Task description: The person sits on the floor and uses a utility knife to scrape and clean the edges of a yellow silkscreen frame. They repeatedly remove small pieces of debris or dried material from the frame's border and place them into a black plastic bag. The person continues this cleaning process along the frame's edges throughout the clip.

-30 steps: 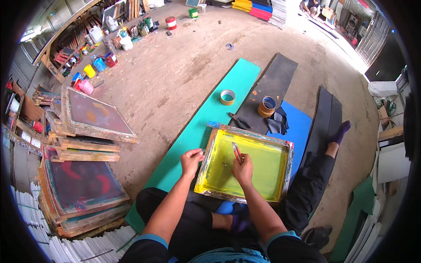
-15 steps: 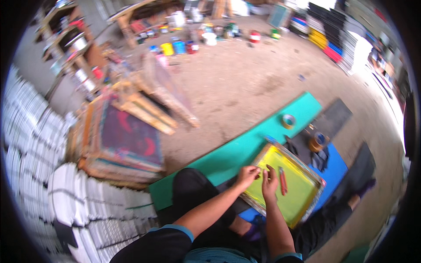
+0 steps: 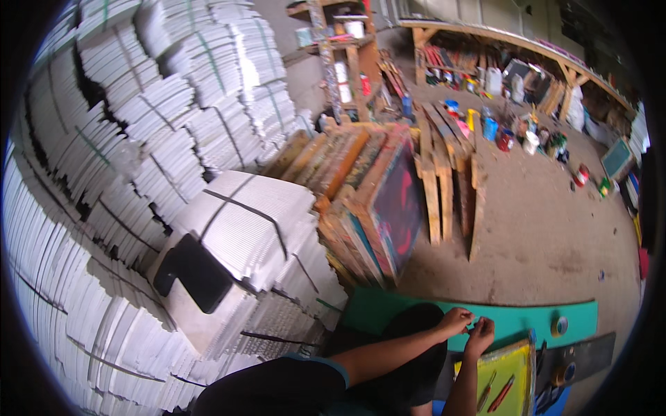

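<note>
My left hand and my right hand are close together above the green mat, fingertips pinched. Whatever is between the fingers is too small to make out. Below my right hand lies a wooden-framed printing screen with yellow-green mesh. On its mesh lie a red-handled tool and a thinner tool beside it; their exact kind is unclear. The green mat runs behind the screen and carries a roll of tape. Another tape roll sits right of the screen on a dark mat.
Tall strapped stacks of white corrugated sheets rise on my left, one with a black flat piece on top. Wooden screen frames lean beside them. Paint containers stand on the floor before a long wooden bench.
The view has swung left, so the sheet stacks fill more of it and the screen lies lower right. My hands remain pinched close together, now over the green mat rather than the screen.
</note>
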Tool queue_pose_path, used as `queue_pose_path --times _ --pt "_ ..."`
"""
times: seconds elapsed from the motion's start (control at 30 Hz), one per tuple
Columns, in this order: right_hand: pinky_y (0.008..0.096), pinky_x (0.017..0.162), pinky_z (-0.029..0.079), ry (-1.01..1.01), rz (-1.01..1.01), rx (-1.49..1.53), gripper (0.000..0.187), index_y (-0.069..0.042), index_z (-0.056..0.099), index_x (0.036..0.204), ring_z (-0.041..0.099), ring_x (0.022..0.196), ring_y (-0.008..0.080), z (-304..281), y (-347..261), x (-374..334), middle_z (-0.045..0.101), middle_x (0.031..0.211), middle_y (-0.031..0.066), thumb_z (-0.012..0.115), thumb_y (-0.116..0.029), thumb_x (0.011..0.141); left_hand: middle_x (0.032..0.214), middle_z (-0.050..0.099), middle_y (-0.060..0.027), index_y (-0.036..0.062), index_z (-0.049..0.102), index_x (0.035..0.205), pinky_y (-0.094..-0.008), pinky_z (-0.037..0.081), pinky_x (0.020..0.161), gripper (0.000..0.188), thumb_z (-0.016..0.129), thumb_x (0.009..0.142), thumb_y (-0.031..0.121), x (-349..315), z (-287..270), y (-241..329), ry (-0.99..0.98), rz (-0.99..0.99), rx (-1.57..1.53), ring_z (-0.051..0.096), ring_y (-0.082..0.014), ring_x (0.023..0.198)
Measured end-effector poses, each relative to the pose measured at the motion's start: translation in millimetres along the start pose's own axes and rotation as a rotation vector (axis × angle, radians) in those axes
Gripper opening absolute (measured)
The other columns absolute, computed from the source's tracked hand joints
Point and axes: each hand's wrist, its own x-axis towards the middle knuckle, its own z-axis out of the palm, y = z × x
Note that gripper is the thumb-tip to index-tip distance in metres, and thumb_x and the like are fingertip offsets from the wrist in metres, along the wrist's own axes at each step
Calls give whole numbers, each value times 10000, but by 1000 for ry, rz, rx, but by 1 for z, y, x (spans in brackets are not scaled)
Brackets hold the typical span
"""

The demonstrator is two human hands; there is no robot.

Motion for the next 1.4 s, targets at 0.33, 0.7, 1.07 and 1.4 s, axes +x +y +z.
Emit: queue_pose_path --times 0.33,0.7,1.07,1.4 --pt "455 676 533 29 110 -45 226 28 627 1139 642 798 341 20 116 43 672 1040 170 568 -29 929 863 695 -35 20 685 1089 -313 512 635 294 658 1020 305 30 -37 30 13 200 93 621 -118 680" --pt "322 703 563 304 -60 -266 122 29 681 1020 698 785 173 0 -9 15 741 873 121 655 5 903 1024 769 -162 25 734 1120 -399 573 829 321 714 973 309 6 34 19 57 298 517 750 -305 934" --pt "323 740 597 210 131 403 246 109 626 1232 701 866 196 -6 -48 -11 712 1025 159 607 -17 1022 903 776 -82 -14 757 1035 -306 567 653 217 720 984 194 12 32 25 8 282 294 710 -135 743" --pt "352 732 555 138 47 27 138 48 711 1058 692 779 198 3 -12 6 746 928 160 672 -57 979 897 730 -55 -5 759 1041 -302 549 611 307 621 1059 268 24 4 46 -239 -96 271 649 -114 685"
